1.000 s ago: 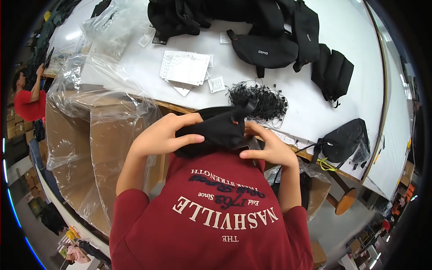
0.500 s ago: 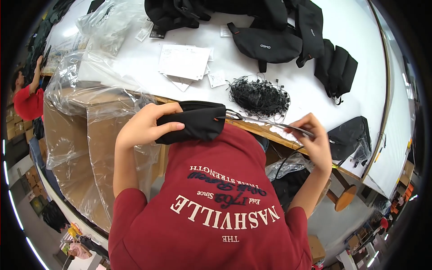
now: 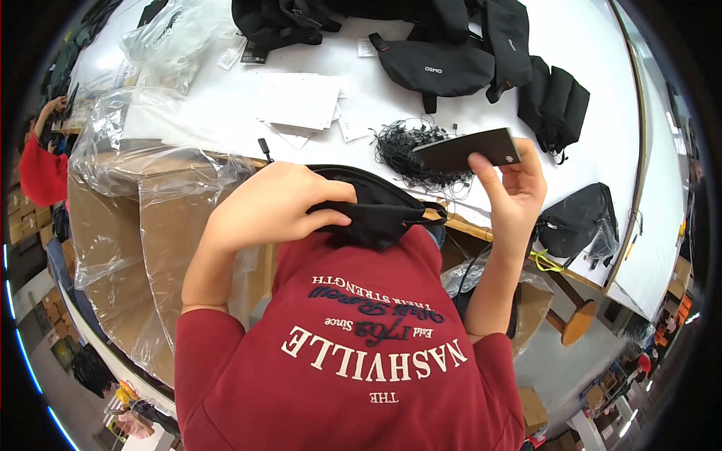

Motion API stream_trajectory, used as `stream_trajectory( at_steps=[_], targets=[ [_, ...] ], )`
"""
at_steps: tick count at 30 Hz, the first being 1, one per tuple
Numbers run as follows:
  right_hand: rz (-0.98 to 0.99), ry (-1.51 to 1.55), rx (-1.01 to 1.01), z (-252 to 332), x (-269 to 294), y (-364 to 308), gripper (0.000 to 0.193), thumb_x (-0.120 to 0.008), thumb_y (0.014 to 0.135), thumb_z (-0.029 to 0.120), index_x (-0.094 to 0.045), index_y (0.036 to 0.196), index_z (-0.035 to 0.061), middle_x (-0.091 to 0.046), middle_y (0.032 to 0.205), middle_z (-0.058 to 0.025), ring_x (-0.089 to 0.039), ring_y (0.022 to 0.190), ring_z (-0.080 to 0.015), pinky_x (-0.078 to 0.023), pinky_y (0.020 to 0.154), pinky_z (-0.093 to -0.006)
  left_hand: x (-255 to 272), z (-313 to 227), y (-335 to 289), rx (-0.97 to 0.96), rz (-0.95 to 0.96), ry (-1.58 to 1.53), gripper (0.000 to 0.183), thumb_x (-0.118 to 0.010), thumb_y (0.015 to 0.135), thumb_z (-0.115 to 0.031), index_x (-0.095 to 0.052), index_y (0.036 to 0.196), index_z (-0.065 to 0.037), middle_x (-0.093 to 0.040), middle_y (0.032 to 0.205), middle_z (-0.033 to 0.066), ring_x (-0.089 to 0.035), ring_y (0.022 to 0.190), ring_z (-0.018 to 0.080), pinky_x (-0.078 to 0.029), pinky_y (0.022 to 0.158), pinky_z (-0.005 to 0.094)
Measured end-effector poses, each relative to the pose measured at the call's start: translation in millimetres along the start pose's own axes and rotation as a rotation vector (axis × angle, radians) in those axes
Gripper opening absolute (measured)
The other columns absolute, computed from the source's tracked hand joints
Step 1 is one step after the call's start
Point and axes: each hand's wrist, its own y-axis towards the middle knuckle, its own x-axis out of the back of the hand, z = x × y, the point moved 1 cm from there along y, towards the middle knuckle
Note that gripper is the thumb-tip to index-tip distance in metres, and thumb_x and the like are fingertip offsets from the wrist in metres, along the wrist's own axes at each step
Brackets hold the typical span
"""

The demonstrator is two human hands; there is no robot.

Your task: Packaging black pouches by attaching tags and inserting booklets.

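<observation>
- Left hand (image 3: 282,203): thumb and fingers clamped on the left end of a black pouch (image 3: 376,222).
- Black pouch: held at the near edge of the white table (image 3: 594,45), just in front of the wearer's dark red shirt (image 3: 346,361); its far edge is curved, and a black loop (image 3: 434,213) projects from its right end.
- Right hand (image 3: 515,180): raised to the right of the pouch, well apart from the left hand, with thumb and fingers clamped on the right end of a dark rectangular card (image 3: 470,149).
- Dark card: tilted, its left end overlapping in view a tangled heap of black cords (image 3: 410,150); whether the two touch cannot be told from this angle.
- White cards (image 3: 301,101): stacked unevenly on the table, to the left of the heap and farther off.
- Far side of the table: a crescent-shaped black bag (image 3: 436,71), with a ribbed black bag (image 3: 553,101) to its right.
- Right side, nearer: another black bag (image 3: 577,225) near the table edge, a yellow-green cord (image 3: 543,261) just beside it; below, a round-topped wooden stool (image 3: 577,327).
- Left side: cardboard (image 3: 105,225) partly covered by clear plastic (image 3: 180,60); beyond, a co-worker's red sleeve (image 3: 41,173).
</observation>
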Motion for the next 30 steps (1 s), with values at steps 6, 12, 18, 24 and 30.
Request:
stream_trajectory(
  at_steps=[6,12,18,24,30],
  targets=[
    [0.32,-0.236,0.071,21.3,-14.3,-2.4,0.03,-0.065,0.083,0.004,-0.057,0.112,0.0002,-0.061,0.084,-0.0092,-0.058,0.072,-0.0163,-0.047,0.07,-0.0271,-1.6,-15.0,11.4,-0.126,-0.051,0.218,0.014,-0.069,0.075,-0.017,-0.065,0.086,-0.009,-0.06,0.064,0.0084,-0.061,0.064,0.0267,-0.047,0.059,0.0363],
    [0.548,-0.591,0.143,24.2,-33.1,-4.8,0.032,-0.065,0.08,0.006,-0.059,0.112,0.0052,-0.059,0.076,-0.01,-0.057,0.071,-0.0248,-0.047,0.064,-0.0336,-8.7,-19.7,15.0,-0.198,-0.073,0.253,0.017,-0.07,0.072,-0.016,-0.065,0.085,-0.007,-0.06,0.081,0.0086,-0.061,0.076,0.0255,-0.048,0.062,0.0365],
    [0.747,-0.745,0.148,10.0,-40.1,-20.9,0.029,-0.058,0.086,0.014,-0.057,0.112,0.0009,-0.061,0.074,-0.0142,-0.056,0.073,-0.0317,-0.045,0.071,-0.0398,-10.7,-19.5,21.4,-0.38,-0.363,0.265,0.02,-0.073,0.071,-0.019,-0.064,0.085,-0.007,-0.056,0.094,0.0058,-0.057,0.088,0.0241,-0.047,0.073,0.0366],
    [0.754,-0.604,0.012,13.9,-35.9,-29.0,0.029,-0.066,0.085,0.027,-0.054,0.093,0.0021,-0.062,0.078,-0.0131,-0.057,0.077,-0.0325,-0.043,0.074,-0.04,19.7,26.3,57.7,-0.023,-0.309,-0.295,0.024,-0.071,0.078,-0.024,-0.061,0.086,-0.003,-0.063,0.077,0.0074,-0.059,0.078,0.0232,-0.046,0.072,0.0338],
    [0.739,-0.788,0.131,19.0,-33.9,-35.3,0.022,-0.071,0.076,0.021,-0.062,0.087,0.0028,-0.061,0.079,-0.0102,-0.056,0.086,-0.0296,-0.044,0.074,-0.0383,-13.2,103.4,110.9,0.136,-0.202,0.5,0.044,-0.082,0.057,-0.03,-0.061,0.089,-0.008,-0.061,0.092,0.0068,-0.048,0.102,0.0271,-0.034,0.091,0.0369]
  ],
)
